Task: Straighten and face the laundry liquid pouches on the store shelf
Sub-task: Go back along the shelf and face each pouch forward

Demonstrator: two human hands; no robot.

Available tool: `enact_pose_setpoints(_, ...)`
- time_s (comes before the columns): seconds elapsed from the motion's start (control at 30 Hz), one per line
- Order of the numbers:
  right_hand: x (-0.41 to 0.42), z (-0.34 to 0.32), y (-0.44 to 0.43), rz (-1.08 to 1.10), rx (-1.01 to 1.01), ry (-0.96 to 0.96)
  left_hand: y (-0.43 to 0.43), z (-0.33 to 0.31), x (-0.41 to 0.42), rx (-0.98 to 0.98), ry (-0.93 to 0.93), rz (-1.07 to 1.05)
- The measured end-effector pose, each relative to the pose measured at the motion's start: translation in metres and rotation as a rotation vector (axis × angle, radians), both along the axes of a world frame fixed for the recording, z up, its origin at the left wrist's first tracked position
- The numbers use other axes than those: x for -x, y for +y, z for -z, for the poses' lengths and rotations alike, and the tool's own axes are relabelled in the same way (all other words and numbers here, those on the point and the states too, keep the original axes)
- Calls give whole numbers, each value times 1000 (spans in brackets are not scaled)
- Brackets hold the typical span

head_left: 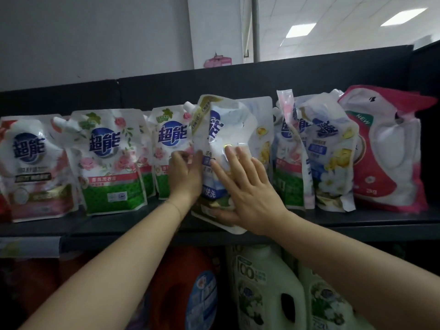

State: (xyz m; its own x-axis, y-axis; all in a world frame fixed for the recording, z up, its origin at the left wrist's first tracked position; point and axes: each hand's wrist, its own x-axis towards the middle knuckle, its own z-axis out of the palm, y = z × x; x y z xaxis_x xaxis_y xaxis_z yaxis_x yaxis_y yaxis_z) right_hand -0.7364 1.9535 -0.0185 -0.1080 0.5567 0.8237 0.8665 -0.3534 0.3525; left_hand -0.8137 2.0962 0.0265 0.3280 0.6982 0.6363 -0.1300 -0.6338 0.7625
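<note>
A row of laundry liquid pouches stands on a black shelf (133, 226). In the middle, a white and blue pouch (226, 125) is twisted sideways and its bottom hangs over the shelf's front lip. My left hand (184, 173) grips its left edge, fingers curled behind it. My right hand (245, 189) lies flat on its front, fingers straight, thumb under its lower edge. To the left stand a green rose pouch (112, 160), a pink pouch (35, 167) and another green pouch (169, 136) partly behind my left hand.
To the right lean several blue and yellow flower pouches (331, 158) and a big pink pouch (385, 153) at the shelf's end. Below the shelf stand white and green detergent jugs (264, 287) and a red jug (183, 287). A black back panel (214, 86) rises behind the row.
</note>
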Motion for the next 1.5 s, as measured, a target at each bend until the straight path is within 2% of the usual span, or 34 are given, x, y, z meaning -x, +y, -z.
enact_pose_setpoints(0.07, -9, -2, -1, 15, 44, -70, 4, -6, -13, 212, -26, 158)
enact_pose_setpoints(0.13, -21, -5, -3, 48, 84, -88, 3, -4, -24, 335, -25, 286)
enact_pose_setpoints(0.2, -33, -8, -4, 94, 111, -82, -2, 0, -31, 378, -16, 217)
enact_pose_setpoints(0.33, -53, -12, -7, 195, 168, -32, -10, 7, -37, 437, -140, 106)
enact_pose_setpoints(0.4, -51, -12, -7, 207, 174, -23, -9, 13, -35, 336, -146, 126)
enact_pose_setpoints(0.53, -22, -14, -1, 108, 131, -77, -2, 27, -26, -82, -98, 114)
enact_pose_setpoints(0.6, -14, -16, 4, 54, 89, -53, 1, 33, -18, -255, -8, 51)
enact_pose_setpoints(0.77, -26, -8, 22, 36, -4, -106, 20, 32, 4, -824, 273, -185)
enact_pose_setpoints(0.9, -41, -7, 25, 68, 27, -144, 36, 21, 2, -1210, 467, -90)
enact_pose_setpoints(0.97, -52, -7, 26, 124, 64, -142, 39, 20, -4, -1274, 532, -73)
enact_pose_setpoints(1.03, -61, -8, 28, 155, 86, -123, 41, 22, -13, -1307, 570, -155)
enact_pose_setpoints(1.5, -57, -25, 42, 248, 261, 46, 62, 25, -32, -1215, 680, -279)
